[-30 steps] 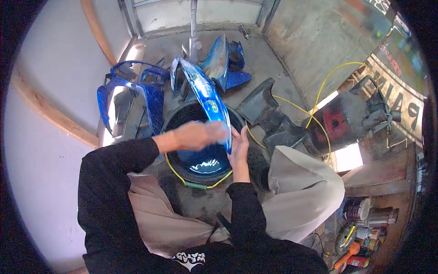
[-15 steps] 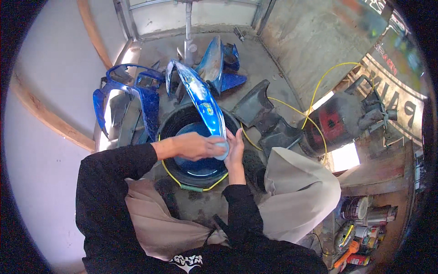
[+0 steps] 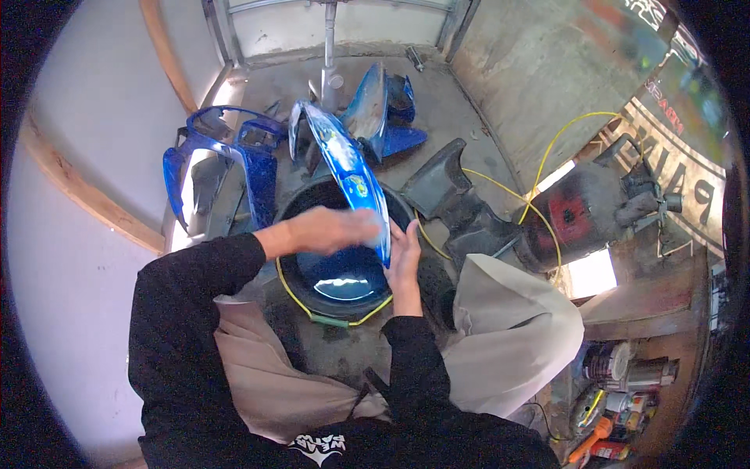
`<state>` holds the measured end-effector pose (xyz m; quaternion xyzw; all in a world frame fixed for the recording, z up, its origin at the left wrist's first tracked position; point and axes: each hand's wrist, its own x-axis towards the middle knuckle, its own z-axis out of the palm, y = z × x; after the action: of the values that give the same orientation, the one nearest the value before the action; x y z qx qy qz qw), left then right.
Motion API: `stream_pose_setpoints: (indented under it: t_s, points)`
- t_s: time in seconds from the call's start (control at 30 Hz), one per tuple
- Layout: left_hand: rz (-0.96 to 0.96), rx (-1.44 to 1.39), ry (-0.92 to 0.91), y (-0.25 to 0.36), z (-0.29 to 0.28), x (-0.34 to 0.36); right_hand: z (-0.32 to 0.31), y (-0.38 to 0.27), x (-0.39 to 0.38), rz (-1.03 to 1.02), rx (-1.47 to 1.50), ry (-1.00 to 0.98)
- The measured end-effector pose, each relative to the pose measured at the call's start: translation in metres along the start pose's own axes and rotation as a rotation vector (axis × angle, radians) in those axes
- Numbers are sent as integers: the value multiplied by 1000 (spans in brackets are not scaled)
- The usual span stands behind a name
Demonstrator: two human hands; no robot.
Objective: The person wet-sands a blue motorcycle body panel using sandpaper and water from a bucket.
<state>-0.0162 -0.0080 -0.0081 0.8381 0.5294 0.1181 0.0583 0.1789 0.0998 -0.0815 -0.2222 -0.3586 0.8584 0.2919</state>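
Observation:
A long glossy blue plastic fairing panel point(image 3: 349, 168) with scuffed pale patches slants over a black bucket point(image 3: 289, 285) holding dark water. My right hand point(image 3: 404, 262) grips the panel's narrow near end from its right edge, the fingers partly behind it. My left hand point(image 3: 332, 230), smeared by motion, is closed and presses on the panel's face just above that end. In it is a light blue pad, now mostly hidden by the fingers and blur. The bucket's yellow wire handle with a green grip point(image 3: 329, 320) hangs at its near side.
More blue body panels lie beyond the bucket: a frame-shaped one point(image 3: 256, 180) at left, a pointed one point(image 3: 375, 113) behind. To the right are a black plastic part point(image 3: 439, 178), a yellow hose point(image 3: 547, 160) and a dark red-marked tank point(image 3: 566, 215). Cans point(image 3: 608, 361) stand at lower right.
My left hand has slid up along the panel from its near tip, uncovering the tip. The light blue pad, plain before, is now blurred. My right hand keeps its place.

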Motion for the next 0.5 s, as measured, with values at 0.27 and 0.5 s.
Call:
stream_pose_setpoints:
  t_s: [0.27, 0.5]
  points:
    - [161, -10, -158, 10, 6, 3, 3, -3, -3, 18, 45, -40]
    - [-269, 97, 134, -32, -8, -5, 2, 2, 0, 13, 11, -6]
